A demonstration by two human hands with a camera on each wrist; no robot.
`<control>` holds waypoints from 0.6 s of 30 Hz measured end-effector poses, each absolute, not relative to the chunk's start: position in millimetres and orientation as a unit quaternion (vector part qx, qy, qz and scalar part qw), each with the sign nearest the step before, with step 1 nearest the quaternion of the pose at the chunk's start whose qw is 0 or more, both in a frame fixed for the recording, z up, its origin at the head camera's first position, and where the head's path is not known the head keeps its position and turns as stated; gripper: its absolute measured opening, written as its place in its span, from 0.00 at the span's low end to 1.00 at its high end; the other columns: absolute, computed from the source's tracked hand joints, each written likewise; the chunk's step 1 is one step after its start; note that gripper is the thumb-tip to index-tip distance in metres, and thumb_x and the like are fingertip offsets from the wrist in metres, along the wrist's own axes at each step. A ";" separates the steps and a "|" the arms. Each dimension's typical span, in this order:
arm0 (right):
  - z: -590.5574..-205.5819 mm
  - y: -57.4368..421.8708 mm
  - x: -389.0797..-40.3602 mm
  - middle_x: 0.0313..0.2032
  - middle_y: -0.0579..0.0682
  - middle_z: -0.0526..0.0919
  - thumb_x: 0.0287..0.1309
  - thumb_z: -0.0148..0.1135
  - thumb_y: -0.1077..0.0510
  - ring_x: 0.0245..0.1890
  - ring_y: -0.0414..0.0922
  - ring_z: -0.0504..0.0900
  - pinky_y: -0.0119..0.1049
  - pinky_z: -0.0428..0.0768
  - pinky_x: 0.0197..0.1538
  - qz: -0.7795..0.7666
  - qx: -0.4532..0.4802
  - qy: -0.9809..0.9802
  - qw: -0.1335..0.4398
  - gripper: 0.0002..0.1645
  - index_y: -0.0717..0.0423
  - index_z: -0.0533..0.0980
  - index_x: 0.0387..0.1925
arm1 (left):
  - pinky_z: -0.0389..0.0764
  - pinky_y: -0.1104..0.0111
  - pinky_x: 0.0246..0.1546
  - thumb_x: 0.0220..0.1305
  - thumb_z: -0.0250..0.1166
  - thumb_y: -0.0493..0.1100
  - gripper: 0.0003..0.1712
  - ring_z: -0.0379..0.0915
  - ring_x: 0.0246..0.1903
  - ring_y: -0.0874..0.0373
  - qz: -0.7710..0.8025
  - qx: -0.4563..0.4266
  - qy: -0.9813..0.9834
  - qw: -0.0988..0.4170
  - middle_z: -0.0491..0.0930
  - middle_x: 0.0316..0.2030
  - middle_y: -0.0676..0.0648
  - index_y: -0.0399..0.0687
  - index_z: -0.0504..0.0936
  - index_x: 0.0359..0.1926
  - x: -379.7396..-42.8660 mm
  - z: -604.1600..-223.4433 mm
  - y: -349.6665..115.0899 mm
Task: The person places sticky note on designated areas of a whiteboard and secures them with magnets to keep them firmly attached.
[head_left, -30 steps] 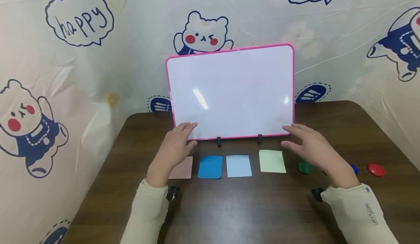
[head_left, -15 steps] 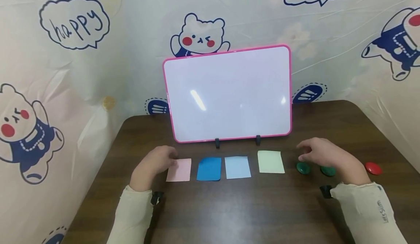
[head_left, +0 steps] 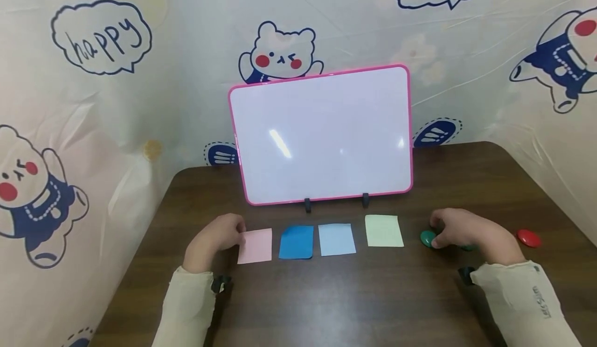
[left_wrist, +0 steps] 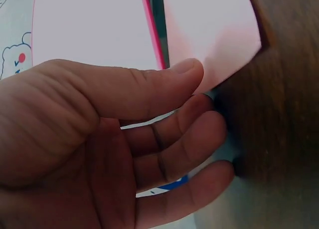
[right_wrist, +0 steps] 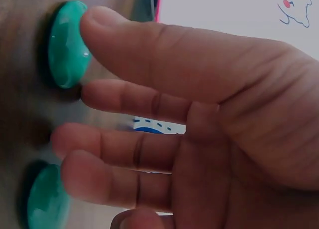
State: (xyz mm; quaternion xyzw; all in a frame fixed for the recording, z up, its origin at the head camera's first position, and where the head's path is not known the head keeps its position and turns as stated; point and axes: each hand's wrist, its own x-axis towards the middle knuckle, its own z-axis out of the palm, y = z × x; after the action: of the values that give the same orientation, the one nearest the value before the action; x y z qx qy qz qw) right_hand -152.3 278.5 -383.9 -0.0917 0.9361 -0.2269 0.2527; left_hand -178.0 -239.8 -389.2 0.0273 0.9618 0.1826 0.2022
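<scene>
My left hand (head_left: pixel 219 239) pinches the left edge of a pink sticky note (head_left: pixel 256 246). In the left wrist view the thumb lies over the corner of the note (left_wrist: pixel 214 34), which bends up, and the other fingers are loosely bent below. My right hand (head_left: pixel 471 232) is low over the right side of the table. Its thumb tip meets the edge of a round green magnet (right_wrist: pixel 69 44), while the fingers stand apart and bent. A second green magnet (right_wrist: pixel 49 199) lies by the lower fingers, mostly hidden under the hand in the head view.
A pink-framed whiteboard (head_left: pixel 322 134) leans back on small black feet (head_left: pixel 307 205) behind the notes. A dark blue note (head_left: pixel 296 242), a light blue note (head_left: pixel 337 239) and a pale green note (head_left: pixel 384 230) form a row. A red magnet (head_left: pixel 529 238) lies far right.
Both hands have come down from the whiteboard's lower corners, the left to the pink note, the right to the green magnets. The left hand has gripped the note, which has turned slightly.
</scene>
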 end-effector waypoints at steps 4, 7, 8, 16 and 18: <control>-386.9 276.0 -151.7 0.35 0.52 0.77 0.53 0.76 0.58 0.35 0.51 0.74 0.49 0.79 0.40 -0.227 -0.089 0.936 0.254 0.23 0.65 0.75 0.45 | 0.77 0.59 0.33 0.61 0.69 0.33 0.04 0.72 0.32 0.49 0.191 0.032 0.961 0.198 0.76 0.29 0.45 0.43 0.81 0.36 -178.9 -392.6 -243.1; -390.4 273.8 -152.2 0.31 0.51 0.74 0.52 0.76 0.59 0.32 0.50 0.72 0.44 0.76 0.35 -0.226 -0.088 0.938 0.249 0.20 0.63 0.74 0.40 | 0.76 0.60 0.32 0.62 0.68 0.33 0.04 0.72 0.32 0.49 0.201 0.036 0.959 0.195 0.76 0.29 0.45 0.44 0.81 0.35 -179.6 -394.2 -245.8; -391.8 272.9 -152.4 0.30 0.51 0.74 0.52 0.76 0.59 0.31 0.50 0.72 0.43 0.75 0.34 -0.225 -0.087 0.939 0.247 0.20 0.62 0.74 0.39 | 0.76 0.60 0.32 0.62 0.68 0.33 0.04 0.72 0.32 0.50 0.205 0.037 0.959 0.194 0.76 0.30 0.45 0.44 0.81 0.35 -179.9 -394.6 -246.8; -392.0 262.3 -149.8 0.29 0.53 0.72 0.51 0.77 0.61 0.31 0.50 0.72 0.42 0.74 0.34 -0.231 -0.069 0.937 0.255 0.22 0.61 0.70 0.37 | 0.80 0.55 0.40 0.67 0.65 0.35 0.01 0.74 0.35 0.49 0.261 0.042 0.949 0.170 0.79 0.34 0.46 0.42 0.81 0.38 -183.9 -393.5 -252.7; -390.9 260.8 -149.6 0.31 0.53 0.73 0.51 0.77 0.61 0.32 0.51 0.72 0.42 0.75 0.34 -0.236 -0.060 0.934 0.263 0.23 0.62 0.69 0.39 | 0.80 0.55 0.42 0.67 0.66 0.36 0.01 0.74 0.36 0.49 0.273 0.042 0.947 0.165 0.79 0.34 0.46 0.42 0.82 0.38 -185.2 -392.7 -252.8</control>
State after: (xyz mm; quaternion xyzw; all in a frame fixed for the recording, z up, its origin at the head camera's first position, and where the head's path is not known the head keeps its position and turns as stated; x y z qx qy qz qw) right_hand -149.6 260.8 -390.9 -0.0595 0.9335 -0.2364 0.2628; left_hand -185.2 -252.8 -392.7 0.0417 0.9469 0.2730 0.1648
